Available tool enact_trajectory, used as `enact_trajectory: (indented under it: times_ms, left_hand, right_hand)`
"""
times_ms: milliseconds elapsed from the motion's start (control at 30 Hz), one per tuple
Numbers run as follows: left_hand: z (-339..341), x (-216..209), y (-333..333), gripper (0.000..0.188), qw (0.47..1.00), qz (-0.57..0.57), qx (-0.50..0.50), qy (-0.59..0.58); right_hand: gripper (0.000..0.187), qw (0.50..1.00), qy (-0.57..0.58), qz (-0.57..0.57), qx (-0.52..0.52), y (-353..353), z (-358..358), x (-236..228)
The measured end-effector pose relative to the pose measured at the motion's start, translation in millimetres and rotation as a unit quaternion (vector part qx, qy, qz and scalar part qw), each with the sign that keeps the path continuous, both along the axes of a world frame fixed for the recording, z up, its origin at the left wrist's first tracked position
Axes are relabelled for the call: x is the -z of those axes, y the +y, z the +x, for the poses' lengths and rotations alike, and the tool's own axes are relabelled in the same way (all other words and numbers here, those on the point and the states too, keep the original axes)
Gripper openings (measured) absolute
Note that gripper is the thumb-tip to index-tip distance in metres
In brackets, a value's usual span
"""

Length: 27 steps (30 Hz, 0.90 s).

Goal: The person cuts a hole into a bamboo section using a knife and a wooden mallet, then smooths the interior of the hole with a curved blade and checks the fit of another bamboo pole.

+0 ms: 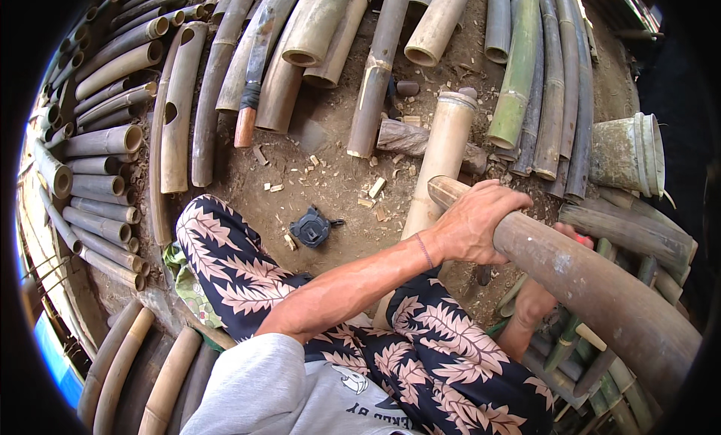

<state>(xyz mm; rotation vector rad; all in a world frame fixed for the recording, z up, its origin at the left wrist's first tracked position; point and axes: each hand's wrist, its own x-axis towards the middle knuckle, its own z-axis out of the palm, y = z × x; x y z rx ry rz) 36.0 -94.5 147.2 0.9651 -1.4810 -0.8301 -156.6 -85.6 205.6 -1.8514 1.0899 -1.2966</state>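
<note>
While our left hand (481, 217) gripped the brown bamboo (601, 296) toward four o'clock, we couldn't tell what our right hand (536, 294) held behind it; steady support seemed wise.

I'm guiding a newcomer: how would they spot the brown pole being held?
From the patterned trousers, look up and right to the left hand. A thick brown pole slants under it from the lower right. Unlike the pale bamboo behind its tip, it is darker and gripped.
</note>
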Motion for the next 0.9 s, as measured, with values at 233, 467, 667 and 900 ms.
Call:
enact_trajectory:
  times_ms: [233, 467, 667, 900]
  left_hand:
    - [-12, -13, -3, 0.061, 0.998, 0.03, -0.028, 0.04]
    - [-15, -27, 10, 0.06, 0.998, 0.039, -0.02, 0.052]
    - [-18, -20, 12, 0.058, 0.999, 0.027, -0.012, 0.045]
    - [-19, -41, -14, 0.059, 0.995, 0.071, -0.057, 0.036]
  right_hand:
    - [0.093, 0.95, -0.146, -0.024, -0.274, -35, 46, -49]
    - [0.092, 0.96, -0.161, -0.003, -0.23, -31, 44, -59]
    - [0.084, 0.953, -0.154, -0.015, -0.26, -10, 24, -49]
    - [0.081, 0.943, -0.224, 0.104, -0.222, -59, 41, -80]
